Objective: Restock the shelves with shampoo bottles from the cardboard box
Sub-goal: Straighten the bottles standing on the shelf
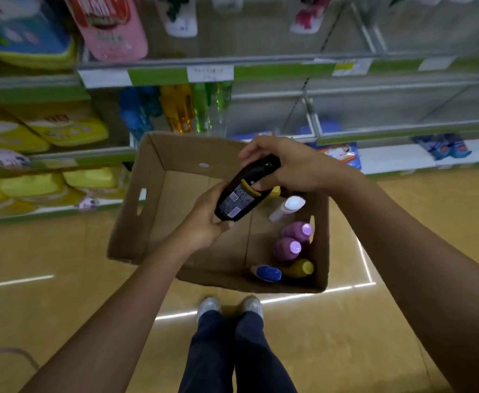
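Note:
A black shampoo bottle (242,191) with a grey label and a yellow band is held tilted above the open cardboard box (150,194). My left hand (204,219) grips its lower end and my right hand (286,163) grips its upper end. Along the box's right side stand several bottles: a white one (288,207), two purple ones (296,231), a yellow one (300,268) and a blue-capped one (266,273). The shelves (261,69) rise behind the box.
The box rests on the tan floor (48,251) in front of my shoes (230,306). Yellow and pink packs (62,126) fill the left shelves; coloured bottles (178,107) stand behind the box. Blue packs (442,147) lie on the low right shelf.

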